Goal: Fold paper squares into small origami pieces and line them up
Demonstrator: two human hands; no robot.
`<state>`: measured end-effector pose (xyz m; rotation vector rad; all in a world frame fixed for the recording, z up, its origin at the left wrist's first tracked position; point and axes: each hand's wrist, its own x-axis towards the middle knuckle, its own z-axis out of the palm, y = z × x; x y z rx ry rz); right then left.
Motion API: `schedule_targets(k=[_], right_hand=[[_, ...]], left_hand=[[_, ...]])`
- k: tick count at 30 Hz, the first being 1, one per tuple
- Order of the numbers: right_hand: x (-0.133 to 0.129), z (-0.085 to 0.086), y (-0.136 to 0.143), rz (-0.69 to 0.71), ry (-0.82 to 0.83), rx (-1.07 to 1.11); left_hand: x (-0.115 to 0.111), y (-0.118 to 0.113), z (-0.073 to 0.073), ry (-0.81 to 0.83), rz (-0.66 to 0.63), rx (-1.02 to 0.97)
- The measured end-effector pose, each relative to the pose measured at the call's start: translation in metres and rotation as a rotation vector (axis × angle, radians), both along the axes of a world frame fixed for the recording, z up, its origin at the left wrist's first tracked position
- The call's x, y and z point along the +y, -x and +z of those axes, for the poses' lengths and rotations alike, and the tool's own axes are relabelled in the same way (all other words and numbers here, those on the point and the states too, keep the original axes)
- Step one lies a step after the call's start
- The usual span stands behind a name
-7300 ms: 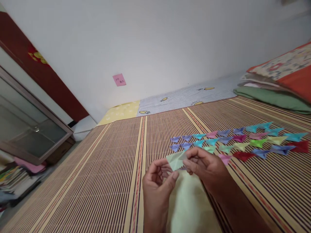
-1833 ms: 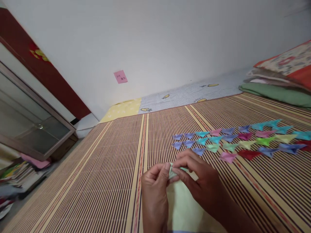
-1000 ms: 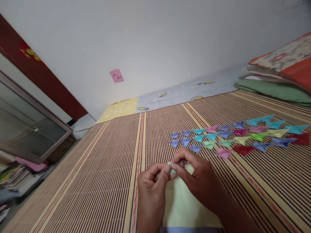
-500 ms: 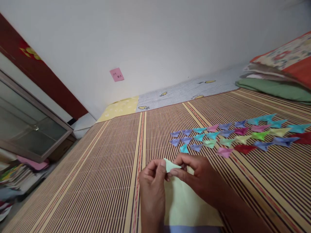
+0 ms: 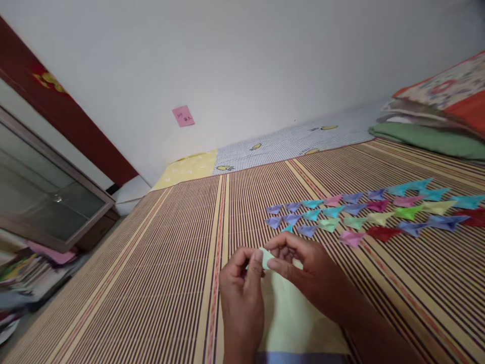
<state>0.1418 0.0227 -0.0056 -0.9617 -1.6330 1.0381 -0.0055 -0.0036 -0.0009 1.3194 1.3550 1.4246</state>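
Note:
A small pale green folded paper (image 5: 267, 259) is between my two hands at the lower centre. My left hand (image 5: 242, 298) pinches its left part between thumb and fingers. On its right side, my right hand (image 5: 299, 263) closes thumb and fingers around the edge, covering that end. Beneath the hands lies a pale yellow-green sheet (image 5: 295, 318) with a blue strip along its near edge. Beyond my right hand, several folded paper pieces (image 5: 329, 224) in blue, pink, green, yellow and red stand in rows.
A striped mat (image 5: 170, 263) spreads under everything. Folded bedding (image 5: 435, 139) is piled at the right back, against the wall. At the left are a glass-fronted cabinet (image 5: 53, 187) and a stack of papers (image 5: 26, 275). A pink note (image 5: 183, 116) is on the wall.
My right hand has its fingers further over the pale green paper, so its pointed right end no longer shows. My left hand has shifted slightly right.

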Motion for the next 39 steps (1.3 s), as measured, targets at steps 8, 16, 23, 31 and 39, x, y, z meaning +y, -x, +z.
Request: schedule_targets(k=[8,16,23,31,39], right_hand=[[-0.003,0.005,0.007,-0.103,-0.104,0.053],[-0.003,0.006,0.008,-0.072,-0.033,0.232],[-0.003,0.005,0.007,-0.045,-0.010,0.203],[-0.003,-0.002,0.006,-0.193,-0.074,0.190],[0.001,-0.008,0.010,-0.201,0.029,0.316]], left_hand=[[-0.001,-0.004,0.003,0.023,-0.037,0.052],[0.003,-0.011,0.004,0.132,-0.069,-0.211],[0.002,-0.009,0.002,0.100,-0.051,-0.181],[0.003,-0.008,-0.007,0.093,-0.105,-0.323],[0.001,-0.011,-0.006,0.006,0.005,-0.144]])
